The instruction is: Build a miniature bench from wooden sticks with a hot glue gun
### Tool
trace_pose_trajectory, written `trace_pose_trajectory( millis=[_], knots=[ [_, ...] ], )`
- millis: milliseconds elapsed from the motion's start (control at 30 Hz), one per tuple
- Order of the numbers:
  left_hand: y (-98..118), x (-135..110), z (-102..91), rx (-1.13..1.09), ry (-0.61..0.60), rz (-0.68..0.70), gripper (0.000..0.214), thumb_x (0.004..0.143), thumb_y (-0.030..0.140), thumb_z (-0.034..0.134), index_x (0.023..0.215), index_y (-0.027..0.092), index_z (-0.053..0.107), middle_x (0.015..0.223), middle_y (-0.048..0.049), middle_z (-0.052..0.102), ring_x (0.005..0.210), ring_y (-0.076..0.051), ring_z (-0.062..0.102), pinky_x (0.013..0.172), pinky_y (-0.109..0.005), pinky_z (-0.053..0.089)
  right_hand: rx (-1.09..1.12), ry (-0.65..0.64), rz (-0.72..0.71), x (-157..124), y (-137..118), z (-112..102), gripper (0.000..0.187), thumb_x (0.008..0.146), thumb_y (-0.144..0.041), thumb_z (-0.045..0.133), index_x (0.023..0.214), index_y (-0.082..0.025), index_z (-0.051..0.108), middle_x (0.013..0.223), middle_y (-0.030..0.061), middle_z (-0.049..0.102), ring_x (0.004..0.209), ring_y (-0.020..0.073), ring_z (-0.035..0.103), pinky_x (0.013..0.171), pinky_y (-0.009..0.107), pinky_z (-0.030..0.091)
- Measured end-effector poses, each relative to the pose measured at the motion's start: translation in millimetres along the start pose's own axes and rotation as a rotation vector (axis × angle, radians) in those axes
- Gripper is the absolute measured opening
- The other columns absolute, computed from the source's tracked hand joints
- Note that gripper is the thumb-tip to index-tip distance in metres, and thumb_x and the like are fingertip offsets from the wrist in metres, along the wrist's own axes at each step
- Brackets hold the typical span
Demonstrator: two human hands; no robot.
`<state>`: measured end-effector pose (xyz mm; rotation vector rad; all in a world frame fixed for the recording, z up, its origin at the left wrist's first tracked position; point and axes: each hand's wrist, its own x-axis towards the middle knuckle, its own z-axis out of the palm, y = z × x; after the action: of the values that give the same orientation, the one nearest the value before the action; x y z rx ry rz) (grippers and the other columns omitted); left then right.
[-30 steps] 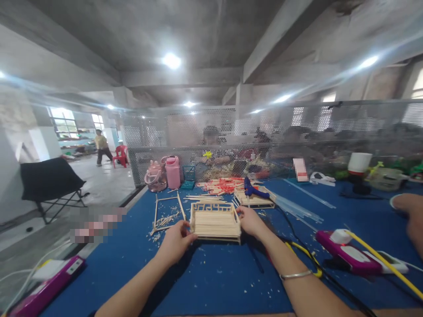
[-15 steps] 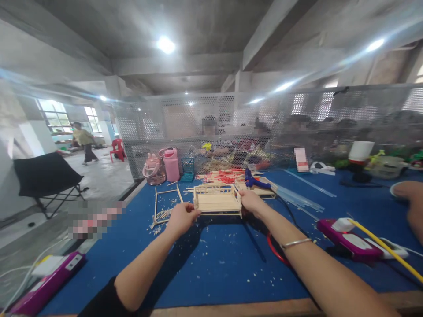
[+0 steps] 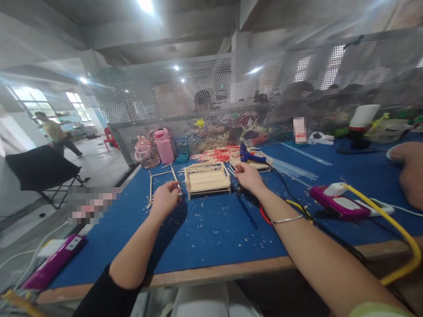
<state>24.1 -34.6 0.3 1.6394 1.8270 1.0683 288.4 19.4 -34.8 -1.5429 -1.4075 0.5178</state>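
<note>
- Stick model (image 3: 207,178) of pale wooden sticks stands on the blue table (image 3: 211,237), between my two hands and touching neither.
- My left hand (image 3: 164,200) sits just left of it, fingers curled; I cannot tell whether it grips anything.
- My right hand (image 3: 248,176) rests just right of it, loosely released.
- Blue glue gun (image 3: 251,155) lies farther back on another stick frame.

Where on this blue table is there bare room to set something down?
The widest bare patch of blue table lies between the two forearms, from the stick frame model to the near edge, with only crumbs. Crowded: behind the model, around the blue glue gun and red sticks, and right, by the purple box and cables.
</note>
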Motion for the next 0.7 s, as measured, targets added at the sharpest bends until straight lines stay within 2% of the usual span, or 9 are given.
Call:
trace_pose_trajectory(
  millis=[67,167,267,400,567,700],
  knots=[
    [-2.6,2.7,-5.9,0.015,0.070,0.009,0.037,0.073,0.015,0.048,0.106,0.014,0.066,0.079,-0.0050,0.071,0.050,-0.013,0.058,0.046,-0.021,0.041,-0.050,0.020,-0.014,-2.6,-3.7,-8.9,0.039,0.068,-0.005,0.053,0.102,-0.016,0.067,0.085,0.0056,0.070,0.077,0.0165,0.064,0.075,0.027,0.048],
    [-6.4,4.4,-9.8,0.024,0.098,0.021,0.034,0.075,0.017,0.044,0.101,0.014,0.067,0.074,-0.0044,0.070,0.048,-0.012,0.055,0.044,-0.021,0.040,-0.123,-0.007,-0.026,-8.5,-10.0,-17.4,0.032,0.069,-0.008,0.054,0.097,-0.015,0.068,0.080,0.0048,0.070,0.072,0.0156,0.063,0.069,0.024,0.047],
    [-8.7,1.7,-7.1,0.034,0.060,0.027,0.033,0.076,0.016,0.042,0.097,0.014,0.067,0.067,-0.0032,0.067,0.044,-0.012,0.053,0.042,-0.021,0.040,-0.192,-0.091,-0.034,-13.9,-14.7,-19.1,0.029,0.065,-0.006,0.055,0.089,-0.013,0.071,0.073,0.0045,0.070,0.067,0.0152,0.061,0.064,0.023,0.045],
    [-10.9,-2.5,-0.8,0.065,-0.023,0.049,0.031,0.072,0.013,0.047,0.094,0.014,0.069,0.070,-0.0039,0.069,0.049,-0.013,0.056,0.045,-0.022,0.042,-0.259,-0.213,-0.064,-19.6,-19.0,-16.3,0.029,0.059,-0.003,0.057,0.078,-0.017,0.073,0.068,0.0015,0.069,0.064,0.0143,0.060,0.062,0.021,0.042],
    [-12.1,-5.7,5.6,0.062,-0.123,0.121,0.027,0.061,0.009,0.060,0.082,0.017,0.074,0.075,-0.0043,0.073,0.056,-0.016,0.060,0.061,-0.027,0.048,-0.280,-0.315,-0.079,-23.9,-19.4,-12.1,0.007,0.057,-0.013,0.066,0.056,-0.019,0.069,0.055,-0.0001,0.064,0.056,0.0142,0.056,0.054,0.023,0.038],
    [-9.4,-8.4,9.8,-0.012,-0.135,0.193,0.019,0.059,0.016,0.067,0.076,0.018,0.075,0.069,-0.0028,0.072,0.064,-0.018,0.061,0.069,-0.027,0.047,-0.218,-0.286,-0.126,-24.6,-20.7,-11.4,0.023,0.062,-0.021,0.067,0.041,-0.020,0.056,0.044,-0.0014,0.053,0.051,0.0135,0.049,0.053,0.024,0.034]
  ],
)
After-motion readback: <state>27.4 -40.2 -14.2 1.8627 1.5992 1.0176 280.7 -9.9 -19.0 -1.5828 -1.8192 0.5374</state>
